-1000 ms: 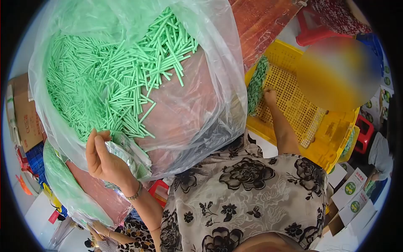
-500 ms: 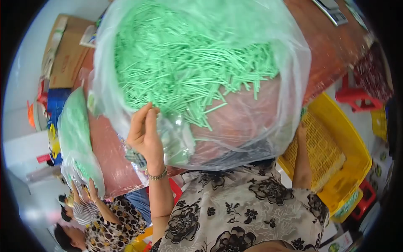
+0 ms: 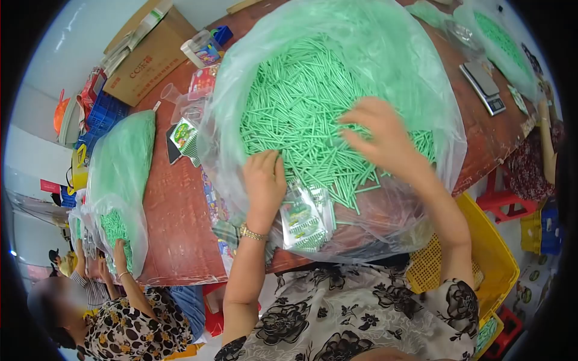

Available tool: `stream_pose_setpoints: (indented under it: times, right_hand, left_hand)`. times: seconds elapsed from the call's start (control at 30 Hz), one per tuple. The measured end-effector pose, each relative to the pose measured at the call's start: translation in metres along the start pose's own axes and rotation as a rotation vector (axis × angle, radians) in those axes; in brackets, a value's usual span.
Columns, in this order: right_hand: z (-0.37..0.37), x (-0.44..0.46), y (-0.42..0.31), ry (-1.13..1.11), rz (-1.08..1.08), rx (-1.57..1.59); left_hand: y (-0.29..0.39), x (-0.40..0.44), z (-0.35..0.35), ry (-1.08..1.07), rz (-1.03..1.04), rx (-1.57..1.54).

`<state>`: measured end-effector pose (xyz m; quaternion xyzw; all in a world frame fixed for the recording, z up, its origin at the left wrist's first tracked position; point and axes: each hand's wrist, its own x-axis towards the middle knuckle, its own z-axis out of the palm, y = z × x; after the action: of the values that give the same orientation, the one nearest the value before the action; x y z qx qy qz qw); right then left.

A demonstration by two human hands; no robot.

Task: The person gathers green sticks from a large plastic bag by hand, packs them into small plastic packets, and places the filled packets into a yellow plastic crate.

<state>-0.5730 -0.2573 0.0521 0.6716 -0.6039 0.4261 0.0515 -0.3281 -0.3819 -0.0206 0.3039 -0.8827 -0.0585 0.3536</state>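
A large clear plastic bag lies wide open before me, full of thin green sticks. Over the right part of the heap is my right hand, slightly blurred, thumb and fingers apart above the sticks. My left hand rests at the heap's near left edge, fingers bent downward and thumb a little apart; its fingertips are partly hidden. Just right of that hand, several green-and-white printed packets lie on the bag's near edge.
On the red table stand another bag of green sticks, a scale and a cardboard box. A yellow crate is at my right. A co-worker handles sticks at the left; another person's arm shows far right.
My right hand has come up from beside the yellow crate to over the sticks. My left hand, pinched and raised before, is now lower at the heap's edge. The view has shifted.
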Motion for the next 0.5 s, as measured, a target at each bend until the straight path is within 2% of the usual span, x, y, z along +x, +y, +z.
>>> stream_pose_setpoints:
  times: [0.07, 0.13, 0.2, 0.27, 0.37, 0.5]
  right_hand:
    - [0.075, 0.042, 0.005, -0.202, -0.045, -0.117]
    - [0.126, 0.073, -0.001, -0.350, 0.031, -0.309]
    - [0.157, 0.091, -0.001, -0.384, 0.070, -0.362]
    - [0.170, 0.101, -0.008, -0.484, 0.159, -0.424]
    - [0.182, 0.100, -0.010, -0.526, 0.178, -0.491]
    - [0.187, 0.099, 0.000, -0.482, 0.210, -0.494]
  left_hand:
    - [0.000, -0.001, 0.000, 0.047, 0.018, -0.014]
    - [-0.001, -0.002, 0.000, 0.062, 0.020, -0.029]
    - [-0.002, -0.003, 0.001, 0.070, 0.021, -0.030]
    - [-0.001, -0.003, 0.000, 0.059, 0.000, -0.022]
    - [-0.002, -0.006, 0.003, 0.036, -0.029, -0.010]
    - [-0.004, -0.006, 0.003, 0.015, -0.003, 0.004]
